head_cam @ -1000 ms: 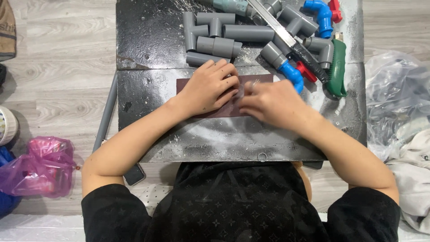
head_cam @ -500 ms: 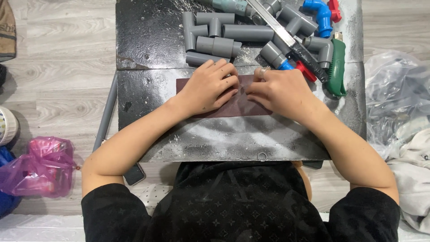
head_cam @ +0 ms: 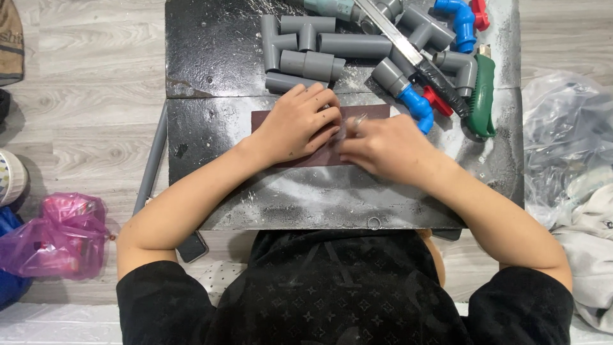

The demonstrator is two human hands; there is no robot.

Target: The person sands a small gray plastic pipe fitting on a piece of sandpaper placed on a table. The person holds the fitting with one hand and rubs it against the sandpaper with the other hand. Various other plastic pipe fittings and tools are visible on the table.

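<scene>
Left hand (head_cam: 297, 124) flat, fingers spread, pressing on dark red-brown sandpaper sheet (head_cam: 370, 111) lying on black slab (head_cam: 211, 64). Right hand (head_cam: 383, 145) curled over sheet's middle; grasp unclear. Grey pipe fittings (head_cam: 306, 57) just beyond.

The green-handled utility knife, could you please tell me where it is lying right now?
In the head view, the green-handled utility knife lies at the right of the dark work board, beside the grey plastic pipe elbow, beyond the right hand.
</scene>
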